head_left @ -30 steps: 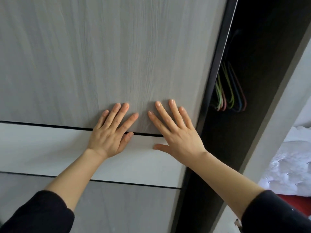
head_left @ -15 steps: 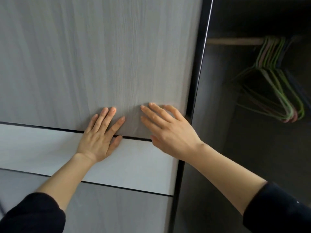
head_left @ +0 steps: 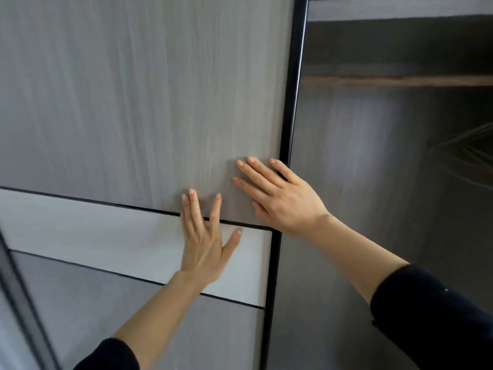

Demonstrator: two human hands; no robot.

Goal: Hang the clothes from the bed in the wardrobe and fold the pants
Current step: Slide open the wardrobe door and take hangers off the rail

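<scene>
A grey wood-grain sliding wardrobe door (head_left: 138, 102) with a white band across it fills the left of the view. My left hand (head_left: 205, 241) presses flat on it over the black seam, fingers straight and spread. My right hand (head_left: 280, 196) lies flat on the door next to its black right edge (head_left: 290, 129). To the right the wardrobe interior (head_left: 373, 182) is open and dark, with a wooden hanging rail (head_left: 400, 80) across its top. Green hangers (head_left: 464, 145) show faintly at the far right. No clothes or bed are in view.
A shelf board (head_left: 400, 6) runs above the rail. At the lower left corner a dark frame strip (head_left: 24, 303) slants across the view.
The door has slid further left, and more of the open wardrobe shows. Both hands stay flat on the door; the hangers have shifted toward the right edge of the view.
</scene>
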